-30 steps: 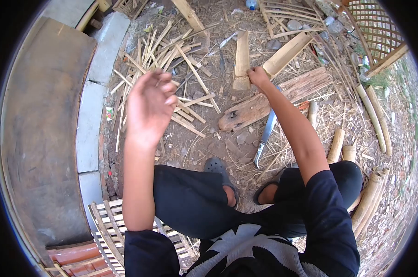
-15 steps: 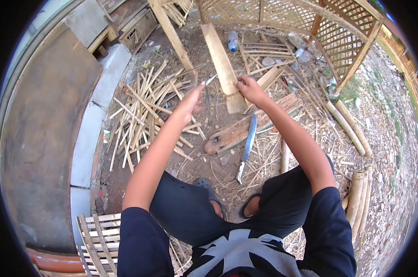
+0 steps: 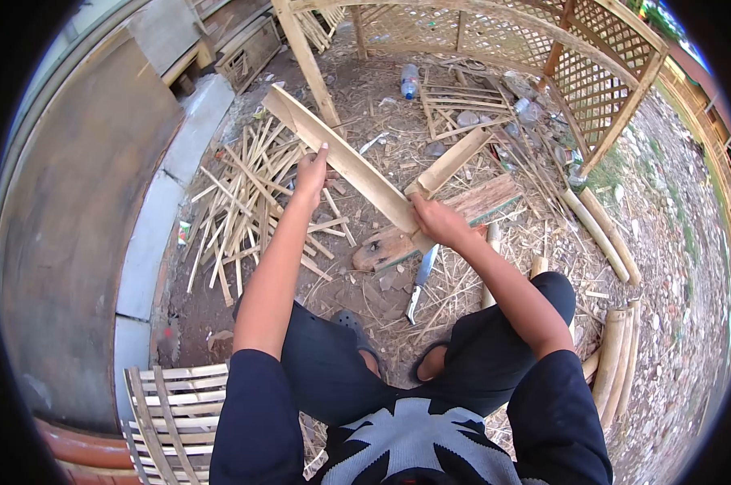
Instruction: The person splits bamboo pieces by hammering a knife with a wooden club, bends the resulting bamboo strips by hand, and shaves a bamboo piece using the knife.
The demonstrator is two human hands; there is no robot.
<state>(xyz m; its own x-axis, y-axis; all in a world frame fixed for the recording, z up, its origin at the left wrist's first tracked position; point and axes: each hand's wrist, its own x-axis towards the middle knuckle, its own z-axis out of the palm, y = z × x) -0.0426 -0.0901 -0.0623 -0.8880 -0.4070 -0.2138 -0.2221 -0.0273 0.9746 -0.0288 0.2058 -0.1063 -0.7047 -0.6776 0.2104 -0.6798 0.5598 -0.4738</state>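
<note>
A split half of bamboo (image 3: 357, 167) slants across in front of me, its hollow side facing up. My left hand (image 3: 311, 174) grips its edge near the middle, thumb along the side. Its near end is in my right hand (image 3: 436, 220), with the fingers wrapped round it. Under that end lies a worn wooden plank (image 3: 377, 250) on the ground. A machete (image 3: 418, 295) rests between the plank and my feet, the upper part of its blade hidden by the bamboo and my right hand. Another bamboo half (image 3: 456, 160) leans on the plank's far side.
A heap of thin bamboo strips (image 3: 248, 194) lies at the left. Whole bamboo poles (image 3: 616, 364) lie at the right, near a lattice panel (image 3: 600, 97). Farther off are a plastic bottle (image 3: 410, 81) and a slatted frame (image 3: 466, 99). A slatted bamboo piece (image 3: 179, 412) sits at lower left.
The bamboo half has swung its far end to the left and come nearer. My left hand, earlier apart from it, has closed on its edge. My right hand has moved down with the near end.
</note>
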